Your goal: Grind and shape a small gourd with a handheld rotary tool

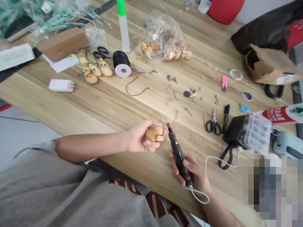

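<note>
My left hand (147, 138) holds a small tan gourd (151, 134) with its fingers wrapped round it, near the table's front edge. Just to the right, my right hand (189, 170) grips a black rotary tool (179, 157). Red lights show on the tool's body, and a white cable leaves its lower end. The tool's dark tip points up and away from me, close to the gourd but apart from it. Several small gourds with drawn faces (91, 76) lie at the left, beside a spool of black cord (121, 63).
A plastic bag of gourds (165, 41) lies at the back. Small bits and attachments (193, 94) are scattered mid-table. Small scissors (213, 125), a black marker (226, 118), and a clear compartment box (257, 134) sit at the right. A white charger (61, 85) lies left.
</note>
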`<state>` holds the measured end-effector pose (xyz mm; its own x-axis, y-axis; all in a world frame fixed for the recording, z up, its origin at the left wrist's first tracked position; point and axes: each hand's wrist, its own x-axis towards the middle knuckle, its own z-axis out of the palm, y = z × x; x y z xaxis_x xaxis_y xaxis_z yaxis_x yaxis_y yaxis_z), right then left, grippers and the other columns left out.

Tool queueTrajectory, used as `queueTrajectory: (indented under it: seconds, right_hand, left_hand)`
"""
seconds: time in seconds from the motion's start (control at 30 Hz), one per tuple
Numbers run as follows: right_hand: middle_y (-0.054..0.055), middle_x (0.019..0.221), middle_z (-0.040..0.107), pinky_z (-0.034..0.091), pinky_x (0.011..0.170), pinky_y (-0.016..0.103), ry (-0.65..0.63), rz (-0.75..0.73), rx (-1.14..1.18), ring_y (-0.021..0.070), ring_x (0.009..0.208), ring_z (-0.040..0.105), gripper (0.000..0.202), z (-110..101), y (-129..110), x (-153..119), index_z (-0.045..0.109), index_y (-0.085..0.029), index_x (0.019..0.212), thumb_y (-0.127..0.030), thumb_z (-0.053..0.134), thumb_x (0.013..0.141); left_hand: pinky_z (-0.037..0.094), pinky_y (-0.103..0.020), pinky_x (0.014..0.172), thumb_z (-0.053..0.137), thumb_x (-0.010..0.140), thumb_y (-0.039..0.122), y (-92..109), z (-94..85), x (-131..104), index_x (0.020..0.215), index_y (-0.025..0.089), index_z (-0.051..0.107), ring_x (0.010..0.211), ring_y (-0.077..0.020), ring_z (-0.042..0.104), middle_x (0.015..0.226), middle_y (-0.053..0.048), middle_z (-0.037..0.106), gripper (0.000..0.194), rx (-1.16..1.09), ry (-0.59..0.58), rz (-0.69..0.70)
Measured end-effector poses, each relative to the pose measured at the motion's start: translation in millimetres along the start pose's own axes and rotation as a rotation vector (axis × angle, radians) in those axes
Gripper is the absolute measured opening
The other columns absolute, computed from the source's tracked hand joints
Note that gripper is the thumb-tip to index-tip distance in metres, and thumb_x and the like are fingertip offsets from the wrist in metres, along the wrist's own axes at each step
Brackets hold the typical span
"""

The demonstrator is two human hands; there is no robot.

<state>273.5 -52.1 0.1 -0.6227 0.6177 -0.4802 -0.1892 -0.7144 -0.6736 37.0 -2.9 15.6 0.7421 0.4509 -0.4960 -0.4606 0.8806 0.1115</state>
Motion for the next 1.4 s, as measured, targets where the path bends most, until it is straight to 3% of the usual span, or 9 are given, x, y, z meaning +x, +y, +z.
queueTrajectory:
  seconds: [0.73,1.4]
  right_hand:
    - [-0.002,0.06,0.065,0.029,0.033,0.018,-0.045,-0.018,0.14,0.0065,0.035,0.048,0.038,-1,0,5,0.063,-0.015,0.095,-0.044,0.079,0.076]
    - [-0.001,0.063,0.063,0.028,0.034,0.017,-0.003,-0.001,0.066,0.0058,0.036,0.046,0.043,1,1,0,0.063,-0.014,0.101,-0.048,0.076,0.079]
  left_hand:
    - [0.028,-0.018,0.028,0.044,0.086,0.024,1,16.2,1,0.068,0.011,0.061,0.027,-0.0073,0.037,0.05,0.0,0.049,0.028,0.069,0.29,0.104]
    - [0.025,-0.017,0.028,0.037,0.09,0.028,2,13.8,-2,0.06,0.011,0.064,0.024,-0.0066,0.029,0.038,0.001,0.042,0.044,-0.004,0.272,0.098]
